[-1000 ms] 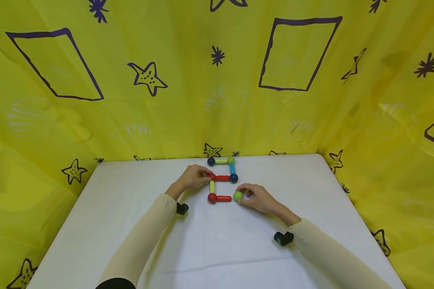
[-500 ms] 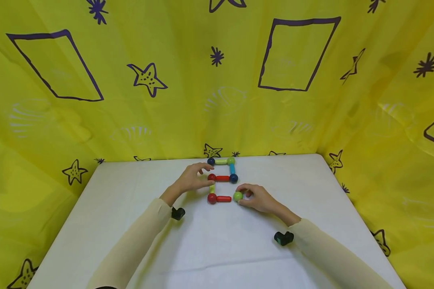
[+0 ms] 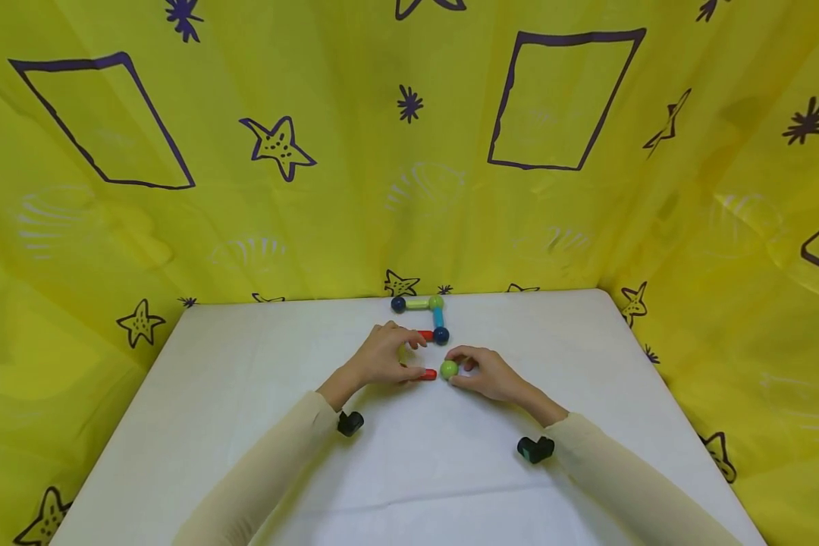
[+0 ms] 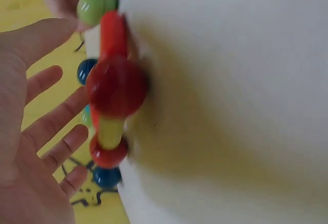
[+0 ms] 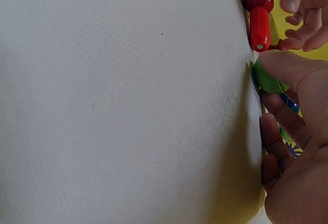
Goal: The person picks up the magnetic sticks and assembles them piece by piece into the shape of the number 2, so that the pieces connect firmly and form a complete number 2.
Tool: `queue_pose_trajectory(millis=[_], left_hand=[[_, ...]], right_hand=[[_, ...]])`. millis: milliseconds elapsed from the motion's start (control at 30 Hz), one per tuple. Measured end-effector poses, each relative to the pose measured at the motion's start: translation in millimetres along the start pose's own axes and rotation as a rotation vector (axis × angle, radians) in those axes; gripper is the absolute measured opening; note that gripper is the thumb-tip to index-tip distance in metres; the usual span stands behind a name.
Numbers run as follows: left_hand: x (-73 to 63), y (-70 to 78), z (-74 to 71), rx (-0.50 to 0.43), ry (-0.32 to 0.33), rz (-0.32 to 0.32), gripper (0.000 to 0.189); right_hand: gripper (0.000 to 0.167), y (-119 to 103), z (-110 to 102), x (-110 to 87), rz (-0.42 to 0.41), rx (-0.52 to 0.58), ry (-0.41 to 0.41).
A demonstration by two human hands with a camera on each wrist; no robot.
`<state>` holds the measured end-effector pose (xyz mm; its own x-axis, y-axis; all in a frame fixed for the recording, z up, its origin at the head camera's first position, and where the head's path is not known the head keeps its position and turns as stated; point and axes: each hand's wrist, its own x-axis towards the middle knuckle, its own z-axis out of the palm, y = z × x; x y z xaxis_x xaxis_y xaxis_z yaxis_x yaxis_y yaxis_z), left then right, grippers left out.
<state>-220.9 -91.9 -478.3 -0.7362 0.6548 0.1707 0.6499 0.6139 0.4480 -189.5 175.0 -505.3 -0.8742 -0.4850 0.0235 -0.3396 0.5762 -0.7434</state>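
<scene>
My right hand [image 3: 487, 374] pinches a light green ball [image 3: 449, 369] between thumb and finger. A narrow gap parts that ball from the free end of a red magnetic rod [image 5: 260, 29]. My left hand [image 3: 381, 356] hovers with spread fingers over the near left part of the rod-and-ball figure, gripping nothing. It hides both red balls in the head view. In the left wrist view the nearer red ball [image 4: 118, 86] joins the red rod to a yellow-green rod [image 4: 110, 133], which leads to the other red ball [image 4: 108, 153].
Beyond my hands the figure continues with another red rod [image 3: 426, 335], a dark blue ball [image 3: 440, 335], a blue rod [image 3: 438, 317], a green ball [image 3: 437, 302], a yellow-green rod [image 3: 418, 304] and a dark blue ball [image 3: 399, 304]. A yellow curtain [image 3: 355, 227] hangs behind the white table [image 3: 246, 356].
My left hand has let go of the farther red ball, spread its fingers and shifted right and nearer, toward the near red rod. The right hand keeps its place on the green ball.
</scene>
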Motion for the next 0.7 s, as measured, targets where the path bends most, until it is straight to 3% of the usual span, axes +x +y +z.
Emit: queue_pose_trajectory(millis=[133,367,700], left_hand=[[0.6,6.4,12.3,0.073,-0.018,0.029,0.037],[2.9,7.8,24.1,0.181,-0.044,0.007,0.026],[4.1,7.8,28.9,0.189,-0.025,0.026,0.016]], right_hand=[[0.037,0.2,0.5,0.4,0.003,0.006,0.003],[0.037,1.1,1.8,0.8,0.001,0.006,0.014],[0.036,2.2,2.9,-0.1,-0.003,0.019,0.021]])
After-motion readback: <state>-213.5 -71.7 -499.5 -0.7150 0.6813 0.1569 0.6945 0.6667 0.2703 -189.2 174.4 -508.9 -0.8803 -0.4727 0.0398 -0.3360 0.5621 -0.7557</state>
